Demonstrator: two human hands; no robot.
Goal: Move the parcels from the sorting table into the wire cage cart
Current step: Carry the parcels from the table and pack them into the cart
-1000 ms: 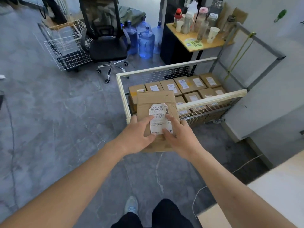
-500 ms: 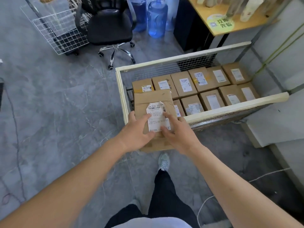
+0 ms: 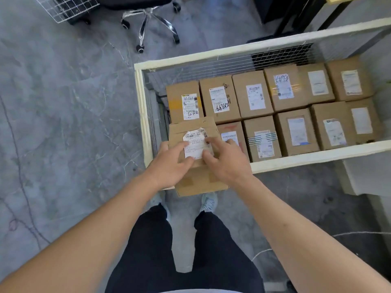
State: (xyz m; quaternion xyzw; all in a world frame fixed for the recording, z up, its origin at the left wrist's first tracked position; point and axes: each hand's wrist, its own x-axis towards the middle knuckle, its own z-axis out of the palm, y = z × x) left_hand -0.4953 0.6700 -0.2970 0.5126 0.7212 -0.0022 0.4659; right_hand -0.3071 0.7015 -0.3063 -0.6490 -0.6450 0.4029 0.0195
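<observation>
Held in a two-handed grip: a flat brown cardboard parcel with a white printed label [image 3: 196,132], poised over the near-left corner of the cream-framed wire cage cart [image 3: 141,106]. Left hand [image 3: 169,166] curled round the parcel's left edge, thumb lying across the label; fingers beneath hidden. Right hand [image 3: 226,161] clamped on the right edge, fingertips on the label, palm side unseen. Near end of the parcel hanging over the cart's front rail, toward the body; far end above the cart's inside.

Just beyond the grip and to its right, two rows of brown cardboard boxes with white labels [image 3: 252,98] packed side by side in the cart; the box directly behind the right hand mostly covered. Label print too small to read. Cart's right end cut off by the frame edge.

Far beyond the grip, to the left: chrome star base of an office chair [image 3: 151,22], seat cropped, and a corner of a white wire basket [image 3: 69,7]. Below the grip: dark trousers [image 3: 182,250], pale shoes [image 3: 208,203] partly under the parcel, on grey marbled floor [image 3: 63,123].
</observation>
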